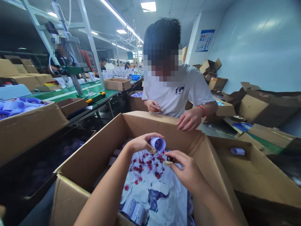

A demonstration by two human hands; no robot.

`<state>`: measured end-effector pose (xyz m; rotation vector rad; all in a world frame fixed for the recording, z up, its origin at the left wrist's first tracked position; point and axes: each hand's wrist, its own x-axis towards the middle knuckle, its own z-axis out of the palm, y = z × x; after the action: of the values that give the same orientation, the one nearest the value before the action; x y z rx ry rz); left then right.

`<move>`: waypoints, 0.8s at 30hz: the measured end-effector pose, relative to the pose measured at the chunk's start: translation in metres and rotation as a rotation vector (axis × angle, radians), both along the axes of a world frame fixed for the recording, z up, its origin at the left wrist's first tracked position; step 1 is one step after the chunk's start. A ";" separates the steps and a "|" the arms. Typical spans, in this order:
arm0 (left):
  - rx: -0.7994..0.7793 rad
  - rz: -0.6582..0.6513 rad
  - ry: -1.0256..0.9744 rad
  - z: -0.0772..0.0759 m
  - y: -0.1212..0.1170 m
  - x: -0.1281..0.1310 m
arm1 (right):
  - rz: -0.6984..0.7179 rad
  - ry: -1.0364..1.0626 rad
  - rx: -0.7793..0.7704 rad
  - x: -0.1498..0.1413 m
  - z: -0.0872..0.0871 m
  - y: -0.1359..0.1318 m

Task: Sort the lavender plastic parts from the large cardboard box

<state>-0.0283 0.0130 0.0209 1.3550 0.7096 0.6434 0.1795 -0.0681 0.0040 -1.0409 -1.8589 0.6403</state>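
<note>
From the head camera, the left hand (141, 142) is curled around a small pale purple cup (158, 143), holding it on its side with the open mouth turned toward the right hand (184, 168); that hand is pinched narrow, its fingertips (169, 160) closed on a small dark part (168, 158) just beside and a little below the cup's mouth, the two not quite touching; both hands hang over a large open cardboard box (94, 157), where a white sheet (162, 194) carries a scatter of small red coils (148, 164) with thin wire leads, and more pale cups (134, 210) lie at the near end; the step in hand looks like the fitting of the small part into the cup, caught just short of entry; the next move would call for lining the part up with the mouth and keeping the cup steady, since the opening is narrow and the part tiny; across the box a co-worker in a white shirt (178, 94) bends forward, one hand (190, 119) resting on the far rim; to the right a second box (254, 169) holds a single pale cup (238, 151); to the left another box (30, 125) is filled with purple cups, beside a green workbench (70, 92).
</note>
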 end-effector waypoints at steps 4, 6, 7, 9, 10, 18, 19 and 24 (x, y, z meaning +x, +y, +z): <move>-0.004 -0.009 -0.014 0.001 -0.003 0.005 | -0.042 -0.006 0.005 -0.001 -0.002 0.002; -0.034 -0.018 -0.063 0.001 -0.006 0.010 | -0.089 0.034 0.002 -0.001 -0.004 0.003; -0.056 -0.030 -0.092 0.000 -0.007 0.013 | -0.117 0.063 -0.006 0.000 -0.004 0.003; -0.098 -0.053 -0.154 -0.002 -0.010 0.019 | -0.179 0.109 -0.014 0.000 -0.004 0.003; -0.113 -0.055 -0.186 -0.003 -0.011 0.022 | -0.210 0.119 -0.003 0.000 -0.003 0.002; -0.190 -0.023 -0.357 -0.012 -0.021 0.041 | -0.426 0.120 0.215 -0.002 -0.005 0.003; -0.204 -0.028 -0.355 -0.012 -0.023 0.042 | -0.433 0.120 0.213 -0.002 -0.006 0.004; -0.222 -0.047 -0.345 -0.014 -0.026 0.045 | -0.396 0.085 0.139 -0.002 -0.008 0.006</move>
<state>0.0166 -0.0128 0.0067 1.0204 0.4538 0.7163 0.1777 -0.0619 -0.0043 -1.2243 -1.5396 0.3120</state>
